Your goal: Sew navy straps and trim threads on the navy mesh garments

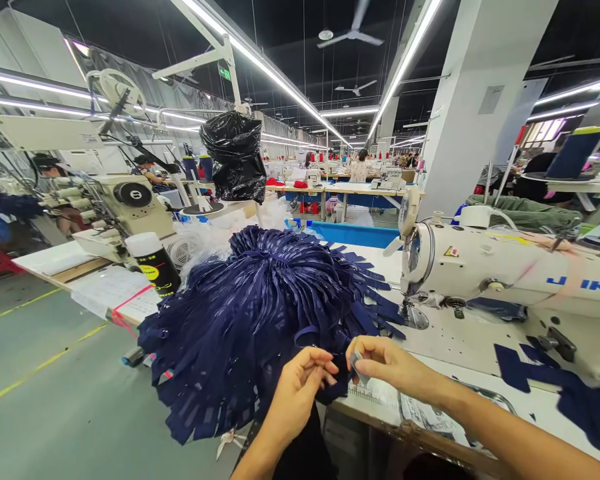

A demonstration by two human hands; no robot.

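A large heap of navy fabric strips (260, 293), bunched at the top and fanning downward, lies at the table's front edge. My left hand (297, 383) is closed in front of it, thumb and fingers brought together beside the navy cloth; what they pinch is too small to make out. Just right of it, my right hand (387, 363) grips a small grey-blue piece (359, 368) between thumb and curled fingers. Its kind is mostly hidden by the fingers. A narrow navy loop (306, 335) stands up from the heap above my left fingertips.
To the right stands a white sewing machine (480, 260), its needle area close to the heap. Navy cut pieces (590, 413) lie beneath its arm. A black-and-white thread cone (153, 263) is left of the heap. A black plastic bag (234, 157) covers something behind.
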